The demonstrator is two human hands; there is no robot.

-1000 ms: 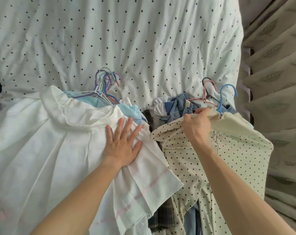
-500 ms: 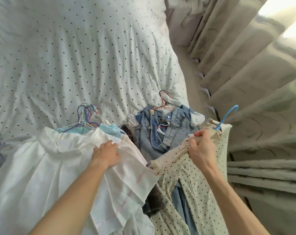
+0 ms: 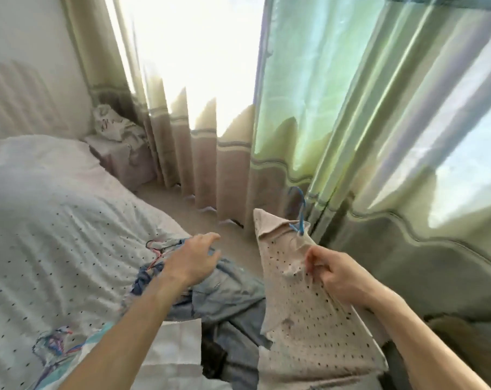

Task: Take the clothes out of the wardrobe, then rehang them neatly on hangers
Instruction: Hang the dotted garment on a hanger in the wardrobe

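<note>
My right hand (image 3: 333, 273) grips the shoulder of a cream polka-dot shirt (image 3: 303, 311) and holds it lifted off the bed. A blue hanger (image 3: 300, 213) sticks out of the shirt's collar. My left hand (image 3: 192, 258) hovers with fingers spread above a heap of denim clothes (image 3: 224, 294) on pink and dark hangers (image 3: 157, 249). A white garment (image 3: 176, 353) lies under my left forearm. A bundle of coloured hangers (image 3: 57, 347) shows at the lower left. The frame is blurred.
The bed has a white dotted cover (image 3: 55, 235) and a pillow (image 3: 30, 153). Long beige-green curtains (image 3: 337, 136) hang along the bright window on the right. A small stand with crumpled cloth (image 3: 117, 142) sits in the far corner. A strip of floor (image 3: 210, 229) runs between bed and curtains.
My view has swung up and right toward the window. My right hand has raised the polka-dot shirt off the pile. My left hand has let go of the white garment and moved over the denim.
</note>
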